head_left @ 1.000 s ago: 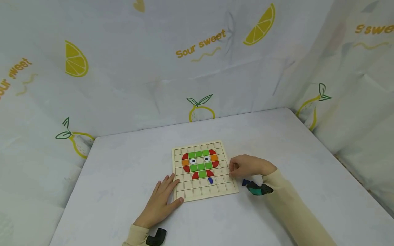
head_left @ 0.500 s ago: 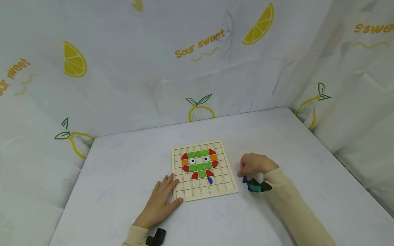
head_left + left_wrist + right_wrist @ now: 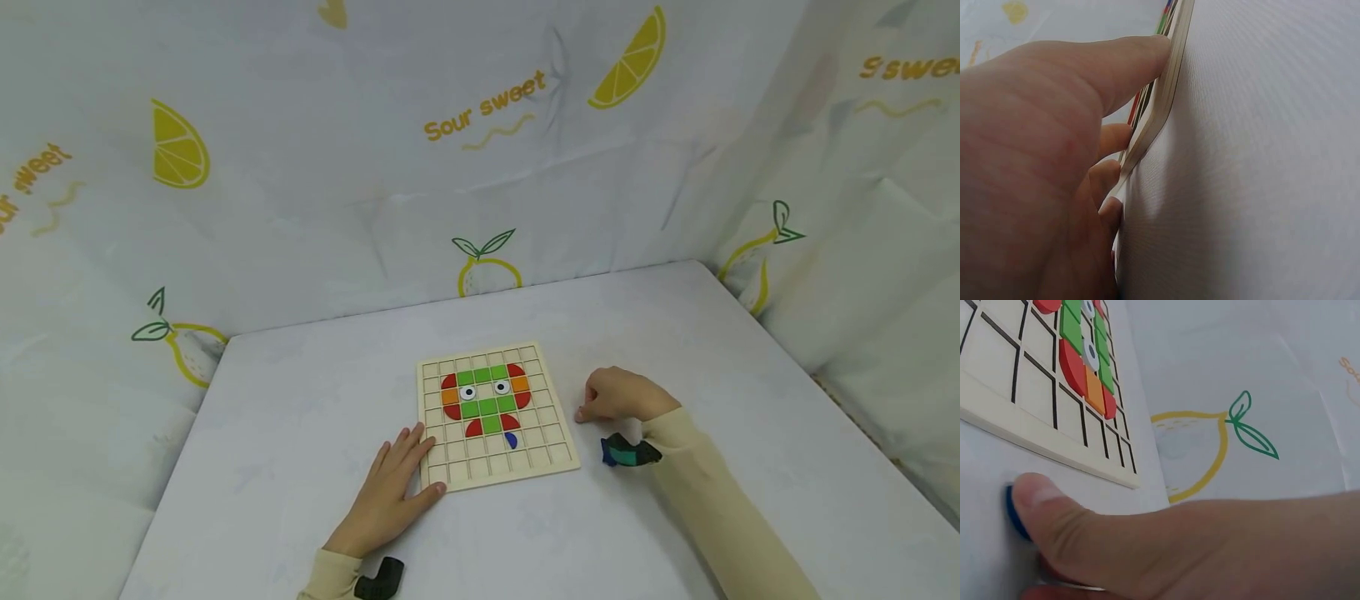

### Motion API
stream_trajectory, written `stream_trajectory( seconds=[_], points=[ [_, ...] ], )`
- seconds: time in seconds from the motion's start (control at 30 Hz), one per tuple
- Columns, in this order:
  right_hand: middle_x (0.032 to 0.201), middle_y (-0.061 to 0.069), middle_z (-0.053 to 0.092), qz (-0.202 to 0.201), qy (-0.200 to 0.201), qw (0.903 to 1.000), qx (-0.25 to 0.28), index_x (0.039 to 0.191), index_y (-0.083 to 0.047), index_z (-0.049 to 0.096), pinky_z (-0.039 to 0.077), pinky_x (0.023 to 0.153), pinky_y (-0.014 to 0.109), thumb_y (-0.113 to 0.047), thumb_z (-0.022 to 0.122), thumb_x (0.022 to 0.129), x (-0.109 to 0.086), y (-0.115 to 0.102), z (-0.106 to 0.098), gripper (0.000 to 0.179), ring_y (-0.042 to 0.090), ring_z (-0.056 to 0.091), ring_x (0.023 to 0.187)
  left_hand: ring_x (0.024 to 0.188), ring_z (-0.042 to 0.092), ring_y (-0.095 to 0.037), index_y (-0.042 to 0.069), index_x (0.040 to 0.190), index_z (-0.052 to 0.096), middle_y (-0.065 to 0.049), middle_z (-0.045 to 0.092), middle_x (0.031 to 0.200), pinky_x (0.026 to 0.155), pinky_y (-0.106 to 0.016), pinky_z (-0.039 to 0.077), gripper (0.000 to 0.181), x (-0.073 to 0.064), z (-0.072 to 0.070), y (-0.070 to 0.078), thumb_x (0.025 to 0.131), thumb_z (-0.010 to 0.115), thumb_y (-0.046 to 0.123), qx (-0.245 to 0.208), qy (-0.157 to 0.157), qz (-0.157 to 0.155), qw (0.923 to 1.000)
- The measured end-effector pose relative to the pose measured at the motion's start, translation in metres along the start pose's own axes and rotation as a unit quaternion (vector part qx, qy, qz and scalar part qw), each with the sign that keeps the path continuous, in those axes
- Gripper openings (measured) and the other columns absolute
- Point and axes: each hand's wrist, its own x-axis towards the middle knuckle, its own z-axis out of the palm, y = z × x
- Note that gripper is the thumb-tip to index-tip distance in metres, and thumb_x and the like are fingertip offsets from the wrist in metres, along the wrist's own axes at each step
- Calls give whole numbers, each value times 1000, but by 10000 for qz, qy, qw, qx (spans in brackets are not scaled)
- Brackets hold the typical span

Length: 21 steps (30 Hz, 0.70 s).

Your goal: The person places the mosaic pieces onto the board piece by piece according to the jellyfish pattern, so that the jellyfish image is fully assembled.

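A pale wooden grid board (image 3: 540, 456) lies on the table, with red, green and orange pieces and two round eye pieces forming a figure. Below the figure sits a blue rounded piece (image 3: 511, 440), slightly askew to the grid. My left hand (image 3: 390, 492) is spread at the board's near left corner; its thumb (image 3: 1141, 56) touches the edge. My right hand (image 3: 618, 394) is just off the board's right side, fingers curled. In the right wrist view, its thumb presses a blue piece (image 3: 1015, 515), pinched against fingers mostly hidden under the hand.
A black and green wrist device (image 3: 633, 454) is at the right wrist, with a blue patch beside it that I cannot identify. Another black device (image 3: 381, 579) sits on the left wrist. A white lemon-print curtain (image 3: 360, 183) hangs behind the table.
My right hand has drawn away from the board's right edge, a little to the right and away from me. The left hand and the board's pieces stay in place.
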Motion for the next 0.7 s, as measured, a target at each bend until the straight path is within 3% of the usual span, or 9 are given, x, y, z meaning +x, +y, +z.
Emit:
stream_trajectory(
  seconds=[0.1, 0.33, 0.7],
  points=[
    [71, -2, 58, -183, 211, 9996, -32, 77, -11, 67, 41, 62, 26, -25, 78, 88, 5, -3, 2, 20, 15, 53, 70, 159, 16, -27, 14, 153, 45, -3, 27, 169, 130, -51, 6, 71, -1, -1, 1, 95, 64, 49, -19, -11, -15, 10000],
    [90, 1, 66, -553, 228, 9981, 129, 95, -10, 69, 50, 74, 32, -17, 76, 89, 6, -10, 5, 12, 18, 55, 82, 159, 16, -28, 14, 153, 45, -4, 28, 169, 130, -51, 6, 71, -1, -1, 1, 95, 64, 49, -40, -4, -38, 10000],
    [84, 2, 58, -938, 93, 9945, 452, 103, -8, 64, 45, 70, 28, -10, 72, 91, 7, -10, 6, 15, 16, 53, 79, 159, 16, -28, 14, 153, 45, -4, 28, 169, 130, -51, 6, 71, 0, -1, 1, 95, 64, 50, 27, -21, -31, 10000]
  ],
)
